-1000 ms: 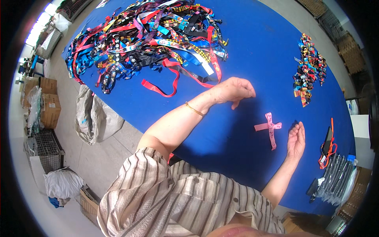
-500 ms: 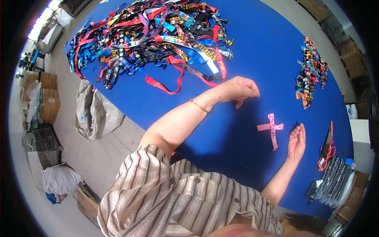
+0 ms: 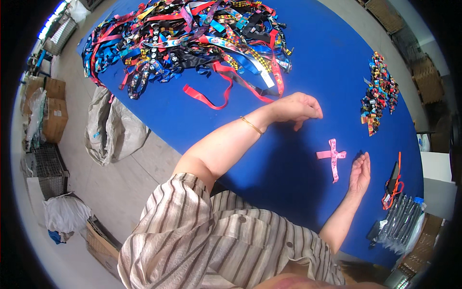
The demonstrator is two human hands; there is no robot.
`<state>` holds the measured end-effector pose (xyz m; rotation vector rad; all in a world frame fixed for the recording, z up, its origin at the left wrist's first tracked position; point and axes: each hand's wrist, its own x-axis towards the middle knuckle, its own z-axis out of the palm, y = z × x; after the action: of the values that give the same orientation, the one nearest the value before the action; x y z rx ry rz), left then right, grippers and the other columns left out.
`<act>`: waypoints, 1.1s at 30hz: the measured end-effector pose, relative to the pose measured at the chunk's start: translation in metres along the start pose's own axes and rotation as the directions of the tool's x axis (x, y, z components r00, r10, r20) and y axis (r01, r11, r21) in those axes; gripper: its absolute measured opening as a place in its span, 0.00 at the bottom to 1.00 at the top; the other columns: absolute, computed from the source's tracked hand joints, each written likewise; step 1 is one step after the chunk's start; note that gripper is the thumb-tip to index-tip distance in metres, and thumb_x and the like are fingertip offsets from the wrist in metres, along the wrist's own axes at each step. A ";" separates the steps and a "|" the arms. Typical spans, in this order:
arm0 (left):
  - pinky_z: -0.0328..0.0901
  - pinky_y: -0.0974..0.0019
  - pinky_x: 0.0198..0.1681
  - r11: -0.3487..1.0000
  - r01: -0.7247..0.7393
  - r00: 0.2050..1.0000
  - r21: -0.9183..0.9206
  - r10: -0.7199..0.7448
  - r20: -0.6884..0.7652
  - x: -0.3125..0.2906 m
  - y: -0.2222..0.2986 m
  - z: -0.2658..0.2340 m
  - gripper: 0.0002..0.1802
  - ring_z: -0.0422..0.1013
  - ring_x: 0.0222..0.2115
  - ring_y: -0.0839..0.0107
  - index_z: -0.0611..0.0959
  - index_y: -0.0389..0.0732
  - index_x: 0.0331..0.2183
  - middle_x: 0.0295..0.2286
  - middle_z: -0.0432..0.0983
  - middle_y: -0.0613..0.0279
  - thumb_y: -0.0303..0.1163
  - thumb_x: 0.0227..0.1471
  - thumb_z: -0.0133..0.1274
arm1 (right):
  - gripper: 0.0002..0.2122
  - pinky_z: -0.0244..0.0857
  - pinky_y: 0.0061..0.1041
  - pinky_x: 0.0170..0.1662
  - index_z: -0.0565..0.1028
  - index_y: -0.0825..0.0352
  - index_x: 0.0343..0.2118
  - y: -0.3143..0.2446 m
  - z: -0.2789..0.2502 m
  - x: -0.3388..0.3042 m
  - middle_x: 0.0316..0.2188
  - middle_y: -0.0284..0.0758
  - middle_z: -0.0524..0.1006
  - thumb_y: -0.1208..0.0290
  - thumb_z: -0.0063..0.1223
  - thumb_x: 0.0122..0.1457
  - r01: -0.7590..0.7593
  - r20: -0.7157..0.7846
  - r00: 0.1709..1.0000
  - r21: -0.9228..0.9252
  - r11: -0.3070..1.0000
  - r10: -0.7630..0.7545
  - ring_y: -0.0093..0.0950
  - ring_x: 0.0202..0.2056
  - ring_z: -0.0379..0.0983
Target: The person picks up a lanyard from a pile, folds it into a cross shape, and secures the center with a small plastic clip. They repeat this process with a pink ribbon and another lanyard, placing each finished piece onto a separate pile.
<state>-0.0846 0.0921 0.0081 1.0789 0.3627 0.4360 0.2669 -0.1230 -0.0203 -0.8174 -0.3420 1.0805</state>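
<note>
A folded pink patterned ribbon lies on the blue table in a cross shape, with its loop and ends spread out. Above and left of it hovers my left hand, a gold bangle on the wrist. Its fingers are loosely bent, the thumb hangs apart from them, and I see nothing in its grasp. Just right of the ribbon, my right hand rests palm partly up, fingers lightly curved and holding nothing visible. Neither hand touches the ribbon. A dark shadow falls below my left hand.
A large heap of multicoloured lanyards covers the far left of the table, a red strap trailing from it. Small bundled straps lie far right. Plastic-wrapped dark items and an orange cord sit near right. A white sack stands on the floor.
The whole view has shifted slightly. Both hands keep nearly the same pose, and the pink ribbon lies as before between them.
</note>
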 end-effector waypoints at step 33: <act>0.66 0.71 0.28 0.991 -0.131 0.991 0.021 0.130 0.029 0.009 -0.016 -0.006 0.10 0.71 0.25 0.80 0.82 0.34 0.35 0.26 0.77 0.65 0.28 0.50 0.54 | 0.14 0.61 0.38 0.50 0.75 0.64 0.43 0.289 0.429 0.044 0.41 0.37 0.74 0.70 0.59 0.53 0.964 0.964 0.248 -0.236 -0.124 0.094 0.36 0.47 0.69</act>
<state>-0.0767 0.0948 -0.0098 1.1336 0.2736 0.5339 -0.1632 0.1602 0.0482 -0.9882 -2.3276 -0.0457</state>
